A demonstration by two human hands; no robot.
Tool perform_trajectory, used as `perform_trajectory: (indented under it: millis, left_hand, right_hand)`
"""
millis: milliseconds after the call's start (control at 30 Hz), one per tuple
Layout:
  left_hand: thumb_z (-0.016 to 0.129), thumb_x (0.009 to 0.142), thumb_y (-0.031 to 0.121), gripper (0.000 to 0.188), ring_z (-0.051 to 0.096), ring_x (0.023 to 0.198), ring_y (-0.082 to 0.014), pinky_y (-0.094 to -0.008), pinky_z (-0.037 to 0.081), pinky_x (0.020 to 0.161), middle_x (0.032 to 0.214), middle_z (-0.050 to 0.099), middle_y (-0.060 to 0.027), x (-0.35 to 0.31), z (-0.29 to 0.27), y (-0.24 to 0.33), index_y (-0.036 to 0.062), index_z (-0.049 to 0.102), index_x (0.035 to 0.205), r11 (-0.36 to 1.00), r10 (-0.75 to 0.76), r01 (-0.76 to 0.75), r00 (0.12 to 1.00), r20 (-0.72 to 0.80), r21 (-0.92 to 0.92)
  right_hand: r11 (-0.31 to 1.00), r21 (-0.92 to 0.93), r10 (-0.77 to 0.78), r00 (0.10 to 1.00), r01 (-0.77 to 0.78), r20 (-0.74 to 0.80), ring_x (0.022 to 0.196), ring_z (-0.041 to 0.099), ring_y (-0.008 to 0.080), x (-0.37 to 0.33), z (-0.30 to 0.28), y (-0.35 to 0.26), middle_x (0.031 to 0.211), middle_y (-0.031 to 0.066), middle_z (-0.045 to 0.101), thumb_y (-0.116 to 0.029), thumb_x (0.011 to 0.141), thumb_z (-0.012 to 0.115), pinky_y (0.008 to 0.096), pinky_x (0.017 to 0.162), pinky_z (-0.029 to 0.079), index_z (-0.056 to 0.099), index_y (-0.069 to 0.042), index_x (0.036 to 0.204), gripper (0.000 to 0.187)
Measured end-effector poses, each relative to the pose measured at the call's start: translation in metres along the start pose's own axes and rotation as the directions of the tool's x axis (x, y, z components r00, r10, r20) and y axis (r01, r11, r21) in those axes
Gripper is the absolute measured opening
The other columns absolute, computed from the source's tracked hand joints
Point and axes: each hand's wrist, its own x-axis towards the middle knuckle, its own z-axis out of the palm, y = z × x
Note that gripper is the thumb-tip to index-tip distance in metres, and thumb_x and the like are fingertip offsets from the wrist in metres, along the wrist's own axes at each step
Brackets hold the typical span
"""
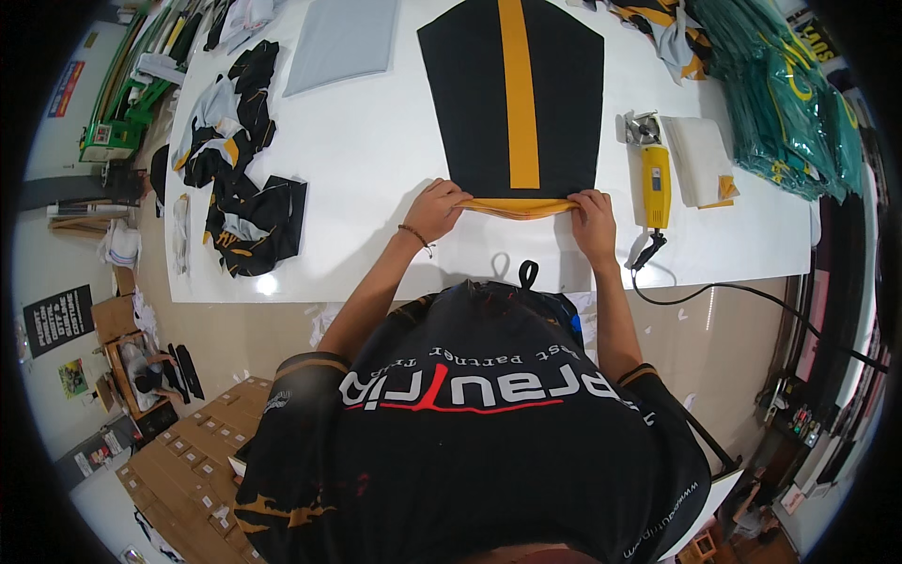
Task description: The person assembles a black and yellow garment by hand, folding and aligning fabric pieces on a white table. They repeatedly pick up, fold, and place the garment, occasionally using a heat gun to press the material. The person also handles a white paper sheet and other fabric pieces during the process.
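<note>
The worker's left hand (437, 209) and right hand (594, 226) pinch both ends of the layered yellow edge (512, 208) along one tapered black fabric panel (473, 113), bearing one straight yellow stripe (521, 103), on the smooth white table (362, 141).

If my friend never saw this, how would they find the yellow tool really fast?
Start at the big white table and find the person's right hand on the black cloth. Just right of that cloth lies the yellow tool, beside a flat white stack. Unlike those soft neighbours, it has a shiny metal head and a black cord.
</note>
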Motion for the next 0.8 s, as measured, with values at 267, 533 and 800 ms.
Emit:
perform_trajectory:
  millis: [267,533,800]
  left_hand:
    - [0.068,0.084,-0.002,0.023,0.063,0.112,-0.0286,-0.0393,0.05,0.097,0.114,0.072,-0.0083,-0.007,-0.019,0.021,0.009,0.074,0.103,0.995,0.098,-0.098,0.994,-0.038,-0.002]
    - [0.072,0.085,0.001,0.017,0.073,0.09,-0.0326,-0.037,0.057,0.079,0.096,0.075,-0.0156,-0.002,-0.107,0.094,0.002,0.073,0.101,0.892,-0.154,0.237,0.96,0.234,-0.384]
    - [0.068,0.091,0.005,0.017,0.062,0.063,-0.0164,-0.0293,0.05,0.063,0.077,0.068,-0.0155,0.076,-0.12,0.044,-0.0001,0.069,0.107,0.849,-0.29,0.235,0.956,-0.045,-0.474]
  right_hand:
    - [0.996,0.084,-0.004,1.0,0.004,0.0,0.105,0.06,0.0353,-0.013,-0.015,0.001,0.107,0.0113,0.068,0.006,0.083,0.063,0.043,0.092,0.05,0.069,-0.004,0.096,0.018]
    - [0.937,0.288,0.091,0.932,-0.2,0.351,0.091,0.068,0.032,0.015,-0.119,-0.063,0.092,0.0144,0.071,0.009,0.086,0.059,0.038,0.085,0.052,0.068,-0.001,0.1,0.019]
    - [0.977,0.207,0.04,0.997,-0.051,0.059,0.085,0.072,0.0345,0.132,-0.094,-0.056,0.096,0.0173,0.073,0.002,0.089,0.062,0.0375,0.076,0.054,0.07,-0.001,0.105,0.019]
